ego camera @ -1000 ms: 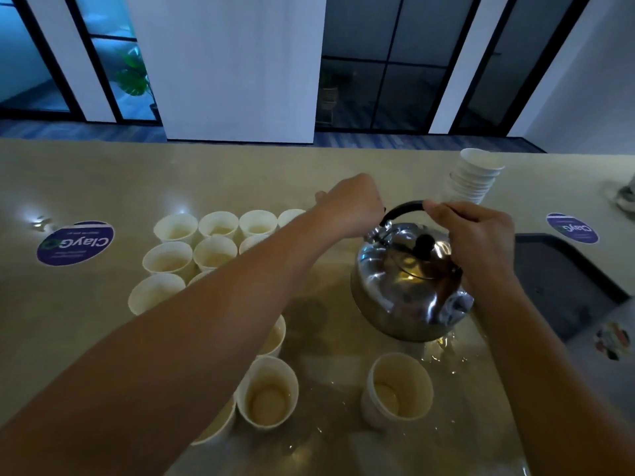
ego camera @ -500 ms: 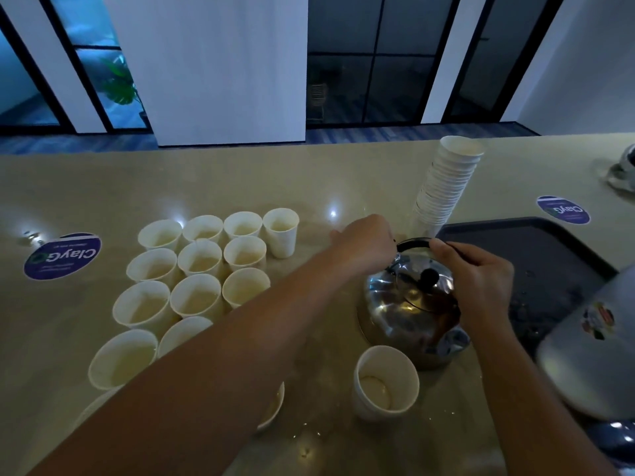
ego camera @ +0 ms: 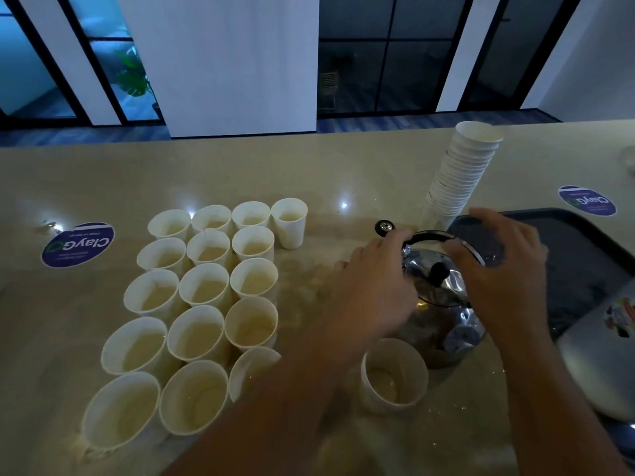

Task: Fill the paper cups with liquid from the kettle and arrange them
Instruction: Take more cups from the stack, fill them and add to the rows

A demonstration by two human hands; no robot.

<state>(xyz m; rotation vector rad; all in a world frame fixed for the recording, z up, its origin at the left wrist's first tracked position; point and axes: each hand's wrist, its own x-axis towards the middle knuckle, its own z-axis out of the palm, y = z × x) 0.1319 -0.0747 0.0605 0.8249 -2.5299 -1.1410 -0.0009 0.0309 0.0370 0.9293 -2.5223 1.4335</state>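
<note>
Comparing with a second ago: the kettle, then held tilted above the counter, is now set down upright.
Filled block, left: the grouped cups [ego camera: 206, 297] are seen in rows on the counter [ego camera: 343, 166], each holding pale liquid; more of them are in view now that the camera has tipped.
Left hand [ego camera: 374, 283]: it is laid against the left side of the kettle [ego camera: 443, 304], fingers fairly straight toward the black handle [ego camera: 429, 237]; nothing is clearly gripped.
Single cup [ego camera: 393, 376]: it is stood just near of the kettle, apart from the block, with liquid low inside.
Right hand [ego camera: 498, 266]: the fingers are spread and loosely bent over the handle and lid; the earlier grasp appears released.
Far right: the cup stack [ego camera: 460, 173] and dark tray [ego camera: 584, 255] are left untouched.
Meaning: the pour is judged finished; the lone cup is next to be moved into the block.
</note>
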